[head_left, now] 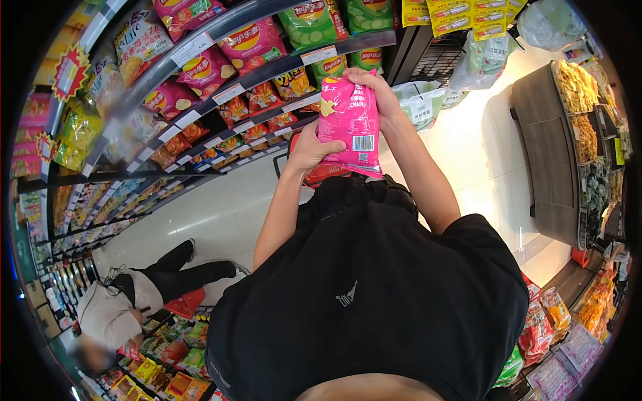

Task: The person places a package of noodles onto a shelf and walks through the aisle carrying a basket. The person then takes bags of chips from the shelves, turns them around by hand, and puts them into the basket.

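Note:
Both of my hands hold a pink bag of potato chips [348, 120] in front of my chest, its back panel with a barcode turned up toward me. My left hand [309, 146] grips the lower left side, thumb lying across the front. Around the upper right corner, my right hand [376, 93] has its fingers wrapped over the top edge. Below the bag, part of a red shopping basket [326, 172] shows; the rest is hidden by the bag and my body.
Snack shelves [221, 93] with pink and green chip bags curve along the front and left. A person [127, 294] with a red basket [186, 304] stands at the lower left. To the right is a dark display stand [548, 154] of packaged goods. Plastic bags [481, 60] hang ahead.

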